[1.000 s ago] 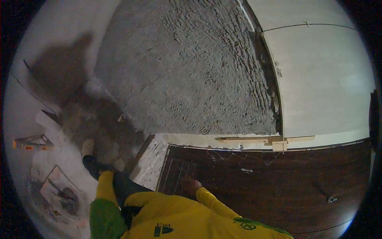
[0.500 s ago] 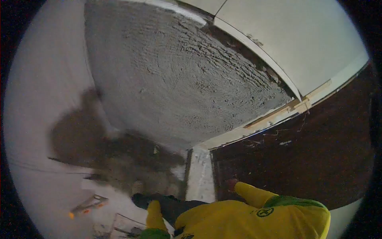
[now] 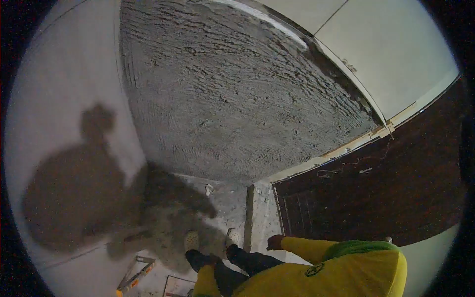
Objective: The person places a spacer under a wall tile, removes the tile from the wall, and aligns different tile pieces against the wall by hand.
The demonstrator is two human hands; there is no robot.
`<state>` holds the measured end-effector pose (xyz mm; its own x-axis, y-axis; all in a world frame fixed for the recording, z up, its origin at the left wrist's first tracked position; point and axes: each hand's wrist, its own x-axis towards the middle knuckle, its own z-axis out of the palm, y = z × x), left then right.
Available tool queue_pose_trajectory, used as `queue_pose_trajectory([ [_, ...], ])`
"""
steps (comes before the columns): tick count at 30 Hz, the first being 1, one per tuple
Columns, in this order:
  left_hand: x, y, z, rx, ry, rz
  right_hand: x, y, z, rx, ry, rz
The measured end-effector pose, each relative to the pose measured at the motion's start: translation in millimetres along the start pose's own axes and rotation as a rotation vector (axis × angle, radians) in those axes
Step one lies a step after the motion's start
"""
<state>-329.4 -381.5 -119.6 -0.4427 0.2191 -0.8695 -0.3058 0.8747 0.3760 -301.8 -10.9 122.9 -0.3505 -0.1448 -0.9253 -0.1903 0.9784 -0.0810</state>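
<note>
A yellow shirt (image 3: 356, 277) had a green shoulder panel (image 3: 361, 248) at four o'clock and a dark round emblem (image 3: 314, 270) at five; dark trousers (image 3: 255, 262) and pale, dotted shoes (image 3: 191, 241) showed near six.

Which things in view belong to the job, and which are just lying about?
Likely the job:
ridged grey mortar wall
large smooth cream panels

Seemingly lying about:
angular orange-and-grey tool
small white scrap, purpose unclear
</note>
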Motion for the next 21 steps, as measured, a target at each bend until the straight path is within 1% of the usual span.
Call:
queue_pose_trajectory([
  [2, 2, -5, -13, 0.006, -0.013, 0.009, 14, -19, -2, 0.065, -0.025, 0.058],
  [4, 5, -8, -20, 0.019, -0.021, 0.013, 39, -30, 9, -0.128, 0.065, -0.285],
  [5, 5, -12, -24, 0.024, -0.029, 0.016, 60, -34, 25, -0.115, 0.065, -0.276],
  [7, 5, -16, -28, 0.036, -0.042, 0.018, 98, -39, 65, -0.196, 0.112, -0.36],
  [8, 6, -18, -32, 0.037, -0.044, 0.021, 102, -52, 68, -0.142, 0.08, -0.336],
  [10, 9, -23, -34, 0.042, -0.046, 0.023, 96, -75, 55, 0.058, -0.009, -0.204],
  [12, 9, -27, -36, 0.051, -0.049, 0.022, 96, -92, 48, 0.148, -0.043, -0.143],
  [21, -13, -38, -62, 0.093, -0.01, 0.018, 106, -102, 59, 0.288, -0.05, -0.089],
])
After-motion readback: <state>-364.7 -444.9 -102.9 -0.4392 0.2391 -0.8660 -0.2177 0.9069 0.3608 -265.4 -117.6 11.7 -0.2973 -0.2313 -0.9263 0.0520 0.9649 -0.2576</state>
